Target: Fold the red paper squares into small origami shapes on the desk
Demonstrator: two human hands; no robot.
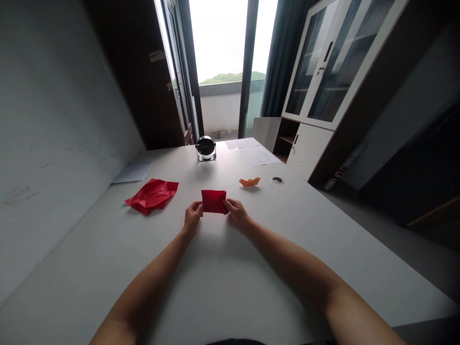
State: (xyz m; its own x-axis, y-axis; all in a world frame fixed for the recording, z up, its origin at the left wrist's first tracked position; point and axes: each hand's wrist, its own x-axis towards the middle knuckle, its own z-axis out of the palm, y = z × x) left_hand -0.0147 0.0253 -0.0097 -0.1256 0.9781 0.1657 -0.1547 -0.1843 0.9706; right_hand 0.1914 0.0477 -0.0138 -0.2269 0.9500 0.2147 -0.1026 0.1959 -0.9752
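A folded red paper [214, 202] with diagonal crease lines is held up over the white table [230, 268]. My left hand [194, 214] pinches its left edge, thumb toward me. On the other side my right hand [237, 211] grips the right edge between thumb and fingers. To the left lies a larger crumpled sheet of red paper [153, 195]. An orange folded paper boat [249, 182] sits beyond my right hand, a little to the right.
A round black device on a silver stand [206, 147] stands near the table's far edge. White papers [257, 154] lie at the far right, and another sheet [132, 171] is by the left wall. A round cable hole [278, 180] is at the right. Cabinets [319, 81] stand beyond.
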